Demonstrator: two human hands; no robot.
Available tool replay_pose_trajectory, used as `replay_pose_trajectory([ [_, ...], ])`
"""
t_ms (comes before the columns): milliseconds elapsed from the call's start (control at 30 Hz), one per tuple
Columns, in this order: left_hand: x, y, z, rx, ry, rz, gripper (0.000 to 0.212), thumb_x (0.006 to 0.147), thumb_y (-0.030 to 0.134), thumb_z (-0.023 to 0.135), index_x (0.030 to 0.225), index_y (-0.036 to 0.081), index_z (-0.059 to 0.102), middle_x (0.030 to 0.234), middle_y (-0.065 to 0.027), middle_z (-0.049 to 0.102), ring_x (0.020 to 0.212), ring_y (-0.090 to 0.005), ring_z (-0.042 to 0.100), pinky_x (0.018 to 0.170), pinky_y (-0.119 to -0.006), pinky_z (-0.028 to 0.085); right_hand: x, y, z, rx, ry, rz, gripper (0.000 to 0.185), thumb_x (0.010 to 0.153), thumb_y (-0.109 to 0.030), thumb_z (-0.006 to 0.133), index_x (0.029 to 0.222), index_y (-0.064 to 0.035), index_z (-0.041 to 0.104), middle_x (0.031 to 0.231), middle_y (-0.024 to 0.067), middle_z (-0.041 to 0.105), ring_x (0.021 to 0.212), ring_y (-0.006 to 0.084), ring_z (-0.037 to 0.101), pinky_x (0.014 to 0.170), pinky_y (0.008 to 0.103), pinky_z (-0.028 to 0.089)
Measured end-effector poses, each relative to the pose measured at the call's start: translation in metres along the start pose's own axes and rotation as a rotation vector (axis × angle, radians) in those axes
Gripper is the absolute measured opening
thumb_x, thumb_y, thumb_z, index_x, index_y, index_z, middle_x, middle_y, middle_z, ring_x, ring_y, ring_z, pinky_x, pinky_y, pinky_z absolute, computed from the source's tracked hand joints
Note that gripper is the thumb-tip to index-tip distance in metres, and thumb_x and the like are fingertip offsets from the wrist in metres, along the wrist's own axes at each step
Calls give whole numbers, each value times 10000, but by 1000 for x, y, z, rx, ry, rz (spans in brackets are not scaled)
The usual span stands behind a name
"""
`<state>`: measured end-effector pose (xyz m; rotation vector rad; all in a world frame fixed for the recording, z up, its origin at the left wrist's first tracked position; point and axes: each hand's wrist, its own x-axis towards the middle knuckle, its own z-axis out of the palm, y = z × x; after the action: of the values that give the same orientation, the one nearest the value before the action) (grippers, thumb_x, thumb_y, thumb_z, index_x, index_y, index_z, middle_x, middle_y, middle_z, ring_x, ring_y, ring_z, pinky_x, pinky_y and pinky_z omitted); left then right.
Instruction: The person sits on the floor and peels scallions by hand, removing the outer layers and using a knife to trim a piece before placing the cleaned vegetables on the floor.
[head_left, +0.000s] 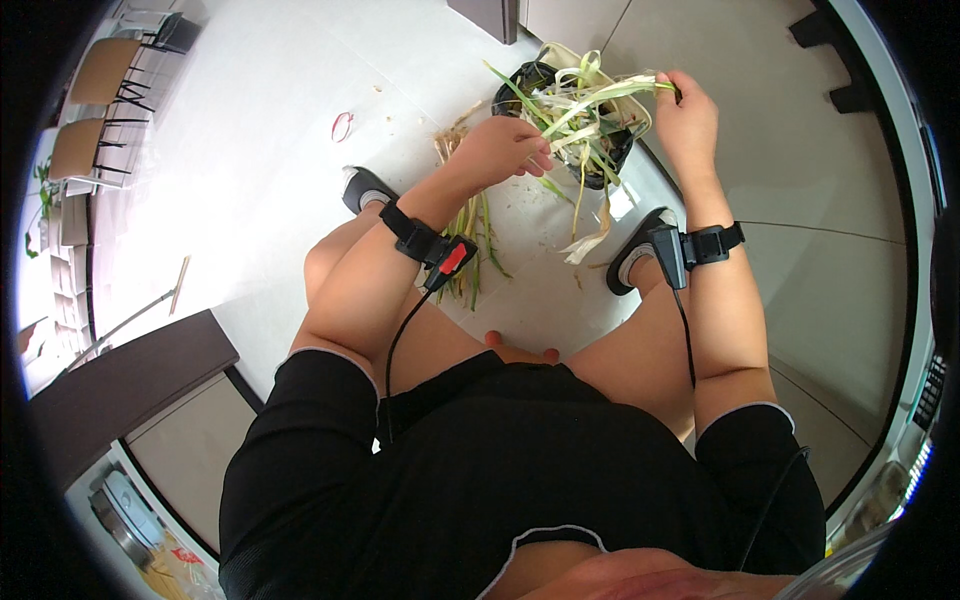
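My right hand (687, 112) pinches the end of a long green-and-white leaf (611, 91) above the right side of a bin lined with a black bag (624, 154). Withered leaves and peelings (581, 127) heap over the bin's rim, and some hang down its near side. My left hand (510, 150) is at the bin's left edge, its fingers loosely curled near the leaf's other end; whether they grip it cannot be told. Under my left forearm, a bunch of long green stalks with dry roots (471, 217) lies on the floor, partly hidden.
Cabinet fronts (810, 172) stand close on the right. A red loop (342, 127) and small scraps lie on the pale tiled floor (277, 150). Chairs (105, 71) stand at the far left. My shoes (637, 251) flank the stalks and bin. Cables run from both wrist devices.
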<state>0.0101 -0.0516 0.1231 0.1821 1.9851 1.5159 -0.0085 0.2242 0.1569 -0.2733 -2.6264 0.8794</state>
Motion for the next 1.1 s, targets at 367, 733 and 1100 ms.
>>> replay_pose_trajectory([
  [367, -23, -26, -44, 233, 107, 5, 264, 992, 180, 583, 967, -34, 737, 886, -92, 776, 815, -170, 754, 762, -304, 577, 9, 9, -9, -58, -69, 60, 278, 990, -305, 634, 1055, -48, 718, 832, 206, 695, 747, 389, 650, 695, 441, 508],
  [733, -60, -51, -95, 418, 216, -74, 239, 970, 192, 622, 1010, 7, 768, 863, -83, 767, 788, -167, 730, 760, -326, 559, 19, 30, -9, -143, -113, 63, 302, 1002, -329, 619, 1017, -35, 687, 843, 205, 686, 761, 403, 628, 698, 471, 492],
  [1100, -74, -47, -107, 595, 404, -57, 267, 984, 156, 606, 1208, 51, 705, 900, -75, 770, 827, -173, 723, 779, -319, 560, 5, -8, 26, -27, -377, 2, 396, 885, -234, 723, 1224, -33, 673, 935, 146, 725, 843, 308, 695, 780, 403, 543],
])
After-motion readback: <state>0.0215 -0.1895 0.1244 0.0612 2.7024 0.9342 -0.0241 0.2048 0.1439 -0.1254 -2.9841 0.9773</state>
